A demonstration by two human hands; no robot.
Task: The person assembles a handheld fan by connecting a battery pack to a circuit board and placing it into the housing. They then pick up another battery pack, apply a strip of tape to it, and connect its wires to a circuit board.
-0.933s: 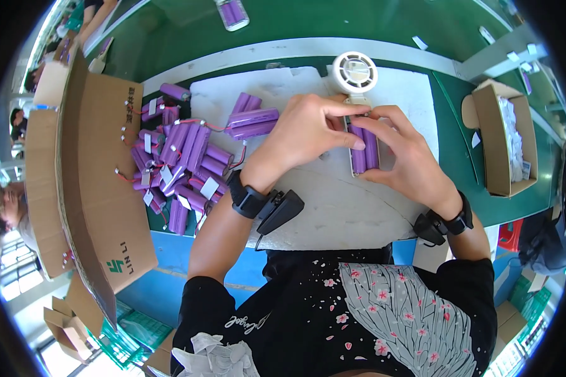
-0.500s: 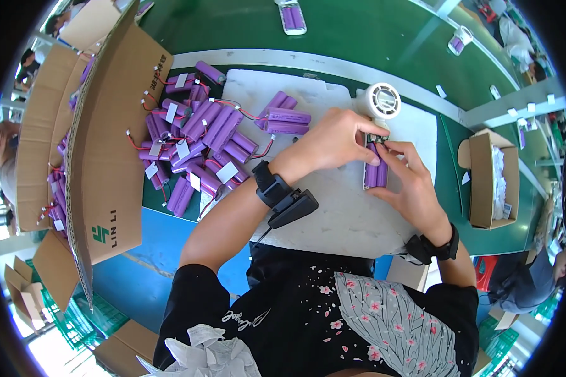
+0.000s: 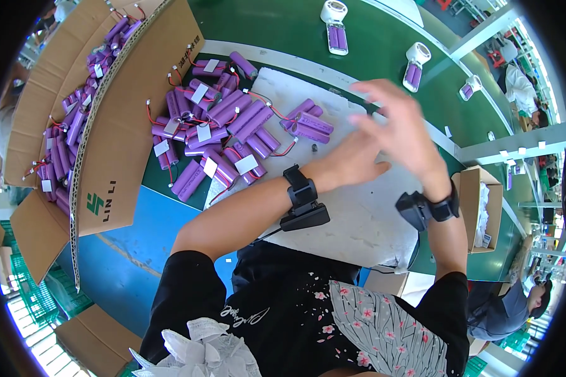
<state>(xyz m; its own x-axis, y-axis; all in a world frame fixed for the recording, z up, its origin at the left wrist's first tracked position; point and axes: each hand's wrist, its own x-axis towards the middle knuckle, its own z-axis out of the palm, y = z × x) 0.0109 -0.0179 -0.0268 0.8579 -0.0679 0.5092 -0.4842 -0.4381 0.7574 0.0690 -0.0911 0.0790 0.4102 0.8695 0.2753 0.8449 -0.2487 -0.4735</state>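
Observation:
Over the white foam sheet [image 3: 352,220], my right hand [image 3: 399,129] is raised with fingers apart, smeared by motion, and nothing shows in it. It crosses in front of my left hand [image 3: 352,160], whose fingers are mostly hidden; one digit sticks out below. Beyond them on the green table lies a white handheld fan [image 3: 418,53], its handle uncovered to show two purple battery cells [image 3: 412,75]. Left of my hands, a heap of purple battery packs [image 3: 226,119] with red and black leads and white labels covers the foam's edge. One pack [image 3: 311,125] lies nearest my left hand.
A large cardboard box [image 3: 135,119] with more battery packs [image 3: 69,138] stands at left. Two other open-handled fans lie farther off, one fan [image 3: 335,28] at the top and another fan [image 3: 470,87] to the right. A small carton [image 3: 493,217] of white pieces stands at right.
The fan has left my hands and now lies on the green table beyond the foam. My right hand has lifted and crossed over my left. The view has shifted.

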